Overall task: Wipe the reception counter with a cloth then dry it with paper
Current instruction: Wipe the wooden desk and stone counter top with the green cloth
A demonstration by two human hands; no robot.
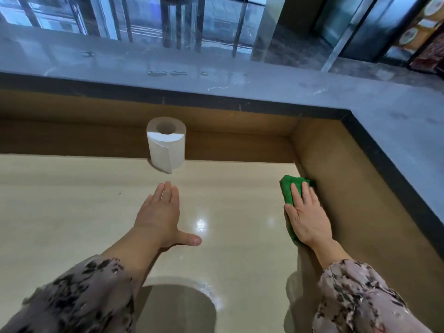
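- Here's the counter: pale beige, smooth and glossy, with bright spots of light gleaming near the middle.
- Around it runs a raised ledge of grey veined stone with a dark edge, turning a corner at the right; a few wet streaks sit on its top.
- Below the ledge, a matte brown back wall and side wall box in the work surface. Beyond it, glass with vertical bars.
- The green cloth, soft and folded, lies on the counter at the far right, touching the side wall.
- The right hand lies flat on top of it, fingers straight and pressing down; cloth shows past the fingertips and along the thumb side.
- The left hand rests palm down on the bare counter, fingers straight and together, thumb spread wide, gripping nothing.
- Just beyond the left fingertips stands the white paper roll, upright by the back wall, loose end hanging down its front.
- Both arms wear soft floral sleeves.
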